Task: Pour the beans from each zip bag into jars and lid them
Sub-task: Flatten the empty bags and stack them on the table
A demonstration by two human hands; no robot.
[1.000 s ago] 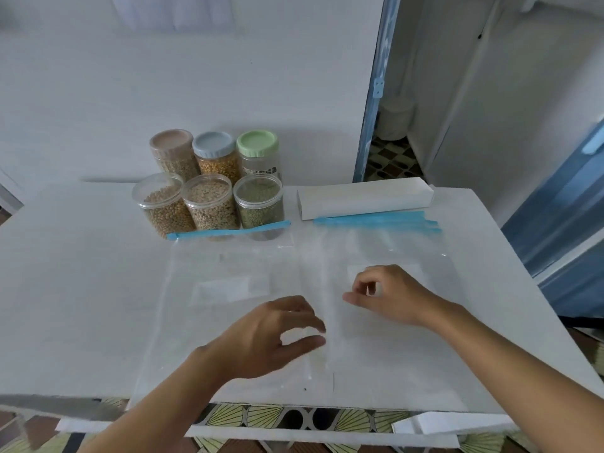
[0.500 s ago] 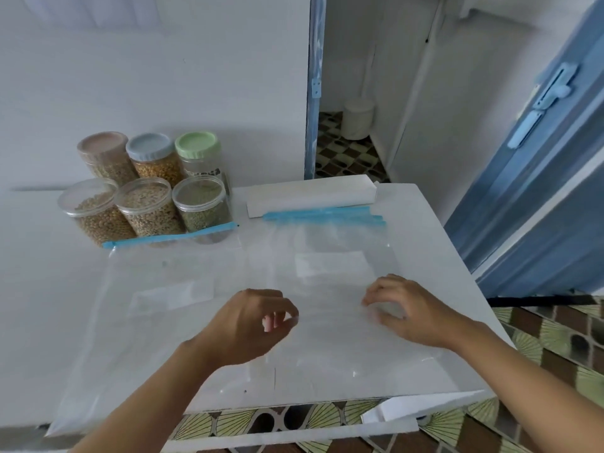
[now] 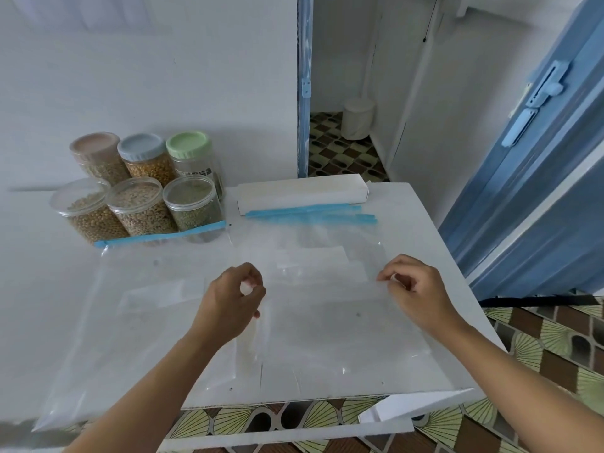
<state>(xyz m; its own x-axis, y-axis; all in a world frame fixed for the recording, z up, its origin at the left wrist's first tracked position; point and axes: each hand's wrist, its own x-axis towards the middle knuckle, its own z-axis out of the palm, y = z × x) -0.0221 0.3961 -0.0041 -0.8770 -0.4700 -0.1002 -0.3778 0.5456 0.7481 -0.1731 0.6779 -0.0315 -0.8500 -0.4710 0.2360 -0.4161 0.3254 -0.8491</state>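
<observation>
White table [image 3: 421,220] was mostly covered by two flat, empty clear bags. The left zip bag [image 3: 130,325] and right zip bag [image 3: 327,325] both ran lengthwise away from the person, blue zip ends pointing at the wall. White box [image 3: 300,192] sat just past the right one, and six filled jars [image 3: 140,204] were back left. Left hand [image 3: 232,302] and right hand [image 3: 416,289] each pinched a side edge of the right zip bag, fingers curled tight.

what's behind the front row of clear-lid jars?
Three taller jars: pink-lidded jar, blue-lidded jar, green-lidded jar. The front row covers their lower parts.
</observation>
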